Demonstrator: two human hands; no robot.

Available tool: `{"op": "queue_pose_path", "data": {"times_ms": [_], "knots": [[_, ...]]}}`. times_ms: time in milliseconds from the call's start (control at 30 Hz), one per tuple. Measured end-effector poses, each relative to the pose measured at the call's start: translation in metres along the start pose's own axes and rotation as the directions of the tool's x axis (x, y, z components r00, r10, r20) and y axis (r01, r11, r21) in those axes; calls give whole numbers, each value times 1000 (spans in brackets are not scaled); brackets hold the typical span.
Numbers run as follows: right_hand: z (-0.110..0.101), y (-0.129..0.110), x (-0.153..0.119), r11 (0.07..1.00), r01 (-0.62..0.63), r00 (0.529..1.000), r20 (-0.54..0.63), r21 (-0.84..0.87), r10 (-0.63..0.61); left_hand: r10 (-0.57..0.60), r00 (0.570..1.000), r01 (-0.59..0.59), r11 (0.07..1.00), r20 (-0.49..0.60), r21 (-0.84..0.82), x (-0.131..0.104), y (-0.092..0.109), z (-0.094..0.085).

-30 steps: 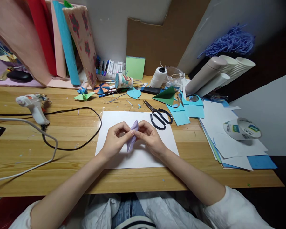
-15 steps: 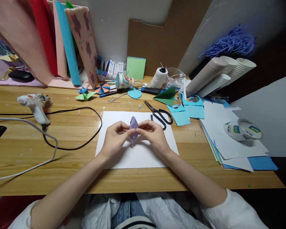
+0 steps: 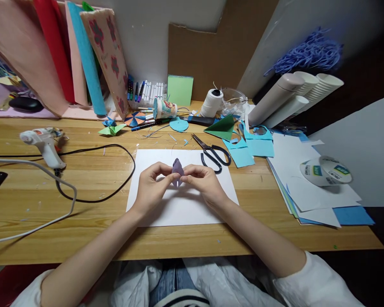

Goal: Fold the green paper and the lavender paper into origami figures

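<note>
A small folded purple paper (image 3: 178,166) is pinched between my two hands, above a white sheet (image 3: 179,211) on the wooden table. My left hand (image 3: 154,184) grips its left side with thumb and fingers. On the right side, my right hand (image 3: 202,181) holds it the same way. The paper's pointed top sticks up above my fingertips, and part of its lower end shows below the thumbs. Black-handled scissors (image 3: 211,153) lie partly on the sheet's upper right corner, beyond my right hand.
A glue gun (image 3: 45,145) with a black cable lies at the left, near a white cord. Behind are markers, a paper cup (image 3: 164,109), a thread spool (image 3: 212,103) and a green folded paper (image 3: 222,128). A tape roll (image 3: 325,171) rests on stacked paper at the right.
The purple paper has tilted and looks shorter, its lower end now less visible below my thumbs. Both hands keep their pinch on it. The view has shifted slightly.
</note>
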State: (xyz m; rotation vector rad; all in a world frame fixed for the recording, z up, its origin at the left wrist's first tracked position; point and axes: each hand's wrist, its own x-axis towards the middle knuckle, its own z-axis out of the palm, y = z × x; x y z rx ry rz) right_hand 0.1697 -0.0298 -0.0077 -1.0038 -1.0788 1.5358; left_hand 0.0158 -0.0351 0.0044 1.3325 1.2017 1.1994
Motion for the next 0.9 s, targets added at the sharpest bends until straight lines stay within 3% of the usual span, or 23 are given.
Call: {"op": "queue_pose_path", "data": {"times_ms": [200, 400, 667, 900], "knots": [[0, 2, 1, 1000, 25, 996, -83, 1, -25, -94, 995, 90, 992, -36, -92, 2, -1, 3], [-1, 8, 2, 998, 63, 977, -206, -3, -63, -206, 974, 219, 963, 91, -156, 4, -4, 2], [-2, 6, 2, 997, 63, 989, -139, 49, -56, -180, 983, 171, 963, -24, -206, 0, -4, 3], [-3, 9, 5, 996, 46, 992, -118, 79, -36, -287, 958, 265, 908, -20, -323, 3, -8, 6]]}}
